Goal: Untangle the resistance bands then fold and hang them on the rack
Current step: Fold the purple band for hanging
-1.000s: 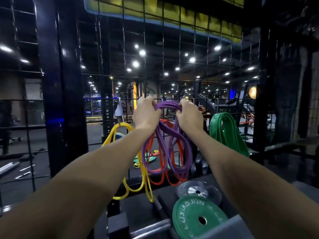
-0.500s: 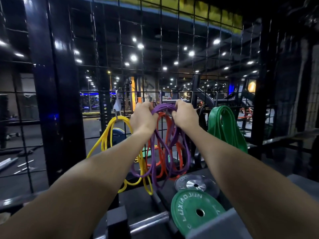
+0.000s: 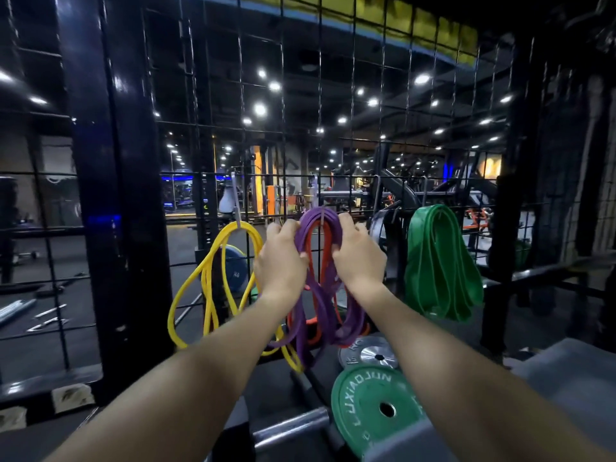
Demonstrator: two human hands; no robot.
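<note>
A folded purple resistance band (image 3: 320,221) drapes over a hook on the black wire-grid rack (image 3: 300,128), lying over an orange band (image 3: 313,258) on the same hook. My left hand (image 3: 280,261) grips the purple band's left strands. On the right strands my right hand (image 3: 358,258) is closed. The purple loops hang down between my forearms. A yellow band (image 3: 213,285) hangs from a hook to the left. A wide green band (image 3: 440,261) hangs to the right.
A green weight plate (image 3: 376,405) and a smaller grey plate (image 3: 370,355) sit on storage pegs below my arms. A thick black upright post (image 3: 113,195) stands at the left. Gym floor and machines show through the grid.
Both hands carried the purple band forward and up to the rack, and its top now sits over the hook above the orange band.
</note>
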